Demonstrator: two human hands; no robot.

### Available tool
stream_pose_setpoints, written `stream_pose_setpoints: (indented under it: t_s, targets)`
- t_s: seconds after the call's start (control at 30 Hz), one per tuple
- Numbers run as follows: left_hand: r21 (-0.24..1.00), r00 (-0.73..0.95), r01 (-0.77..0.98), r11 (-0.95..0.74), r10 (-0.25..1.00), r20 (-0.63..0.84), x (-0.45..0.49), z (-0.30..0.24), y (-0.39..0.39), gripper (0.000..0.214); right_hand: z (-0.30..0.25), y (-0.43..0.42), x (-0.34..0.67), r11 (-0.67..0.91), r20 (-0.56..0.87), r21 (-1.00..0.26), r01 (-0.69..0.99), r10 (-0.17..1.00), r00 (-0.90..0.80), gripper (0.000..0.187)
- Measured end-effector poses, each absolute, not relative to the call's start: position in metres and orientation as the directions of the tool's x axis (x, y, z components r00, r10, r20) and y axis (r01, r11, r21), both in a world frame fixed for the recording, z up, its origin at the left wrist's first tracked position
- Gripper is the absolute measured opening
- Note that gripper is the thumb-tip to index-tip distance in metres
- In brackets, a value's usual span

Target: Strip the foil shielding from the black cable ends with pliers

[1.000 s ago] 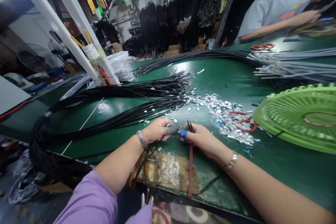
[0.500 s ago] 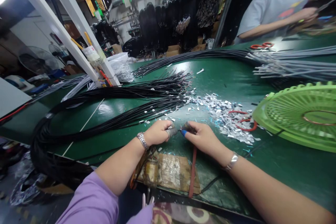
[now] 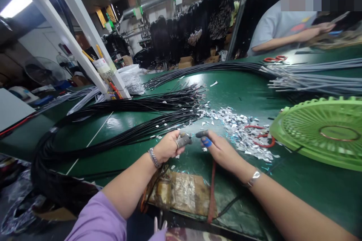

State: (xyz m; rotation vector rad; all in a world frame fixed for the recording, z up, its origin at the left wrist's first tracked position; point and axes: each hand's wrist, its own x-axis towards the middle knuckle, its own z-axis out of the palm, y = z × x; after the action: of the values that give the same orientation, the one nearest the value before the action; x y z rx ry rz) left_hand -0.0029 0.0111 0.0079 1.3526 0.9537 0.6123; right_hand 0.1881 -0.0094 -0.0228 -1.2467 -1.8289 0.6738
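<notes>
Over the green table, my left hand (image 3: 169, 146) is closed, thumb and fingers pinching the end of a thin black cable whose short tip barely shows. Grey finger covers sit on its fingertips. My right hand (image 3: 219, 147) faces it a small gap away, thumb and forefinger pinched; what they hold is too small to make out. It wears a dark finger cover and a blue one. Beyond the hands, a bundle of black cables (image 3: 158, 124) ends beside a heap of white and blue scraps (image 3: 234, 124). Below the hands lies a worn, taped board (image 3: 186, 190) with a reddish strap (image 3: 212, 196).
Red-handled scissors (image 3: 264, 144) lie against the scraps. A green fan (image 3: 319, 131) stands to the right, with grey cables (image 3: 311, 83) behind it. At left rises a white post (image 3: 93, 41) beside a plastic bag (image 3: 130, 79). A co-worker in a grey shirt (image 3: 271, 30) sits across the table.
My hands have moved slightly apart, and the right fingers have risen away from the cable tip. The view has tilted a little upward. The co-worker's hand has lowered slightly.
</notes>
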Motion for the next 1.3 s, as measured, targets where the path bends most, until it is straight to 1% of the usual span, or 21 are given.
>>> stream_pose_setpoints:
  t_s: [0.1, 0.23, 0.47, 0.67, 0.97, 1.13, 1.2, 1.3]
  targets:
    - [0.98, 0.489, 0.098, 0.175, 0.849, -0.201, -0.004, 0.005, 0.015, 0.057, -0.023, -0.016, 0.18, 0.436, 0.345, -0.771, 0.464, 0.898, -0.272, 0.033]
    - [0.978, 0.488, 0.056, 0.203, 0.848, -0.204, -0.005, 0.002, 0.018, 0.056, -0.024, -0.018, 0.174, 0.412, 0.336, -0.784, 0.464, 0.911, -0.241, 0.026]
    - [0.979, 0.541, 0.056, 0.194, 0.818, -0.193, -0.002, 0.004, 0.015, 0.057, -0.025, -0.017, 0.169, 0.363, 0.3, -0.853, 0.375, 0.929, -0.216, 0.025]
    - [0.984, 0.525, 0.08, 0.16, 0.832, -0.178, -0.003, 0.006, 0.014, 0.059, -0.025, -0.018, 0.169, 0.337, 0.277, -0.862, 0.377, 0.939, -0.205, 0.026]
    - [0.987, 0.507, 0.13, 0.098, 0.849, -0.151, -0.002, 0.006, 0.014, 0.056, -0.021, -0.02, 0.168, 0.298, 0.238, -0.903, 0.309, 0.946, -0.219, 0.028]
    - [0.976, 0.525, 0.219, 0.002, 0.843, -0.119, -0.003, -0.001, 0.015, 0.05, -0.02, -0.022, 0.165, 0.227, 0.175, -0.94, 0.255, 0.962, -0.209, 0.035]
    - [0.968, 0.538, 0.252, -0.008, 0.832, -0.133, -0.003, -0.002, 0.014, 0.049, -0.021, -0.023, 0.164, 0.196, 0.154, -0.951, 0.238, 0.971, -0.184, 0.037]
    - [0.973, 0.508, 0.23, 0.03, 0.849, -0.146, -0.002, 0.003, 0.012, 0.049, -0.024, -0.022, 0.165, 0.16, 0.136, -0.962, 0.222, 0.984, -0.117, 0.038]
